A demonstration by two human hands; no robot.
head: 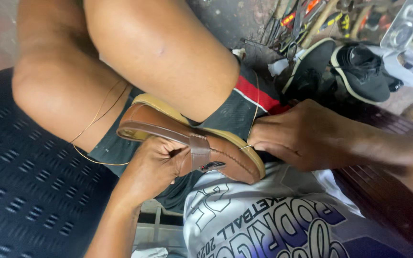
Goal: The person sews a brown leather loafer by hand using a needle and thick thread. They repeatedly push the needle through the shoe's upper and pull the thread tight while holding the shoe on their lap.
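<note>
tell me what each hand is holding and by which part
The left hand grips the brown loafer around its middle, by the strap. The right hand pinches the tan thread at the shoe's toe-side sole edge.

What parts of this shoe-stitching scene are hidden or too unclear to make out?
- Head view: any needle at the right hand, hidden by its fingers.
- Brown shoe: its inside, covered by the left hand; its far side, behind the leg.
- Tools at the top edge: blurred and cut off.
- Thread: its ends, too thin.

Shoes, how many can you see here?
3: a brown loafer between the left hand and right hand, and two black sneakers beyond. More may be hidden.
</note>
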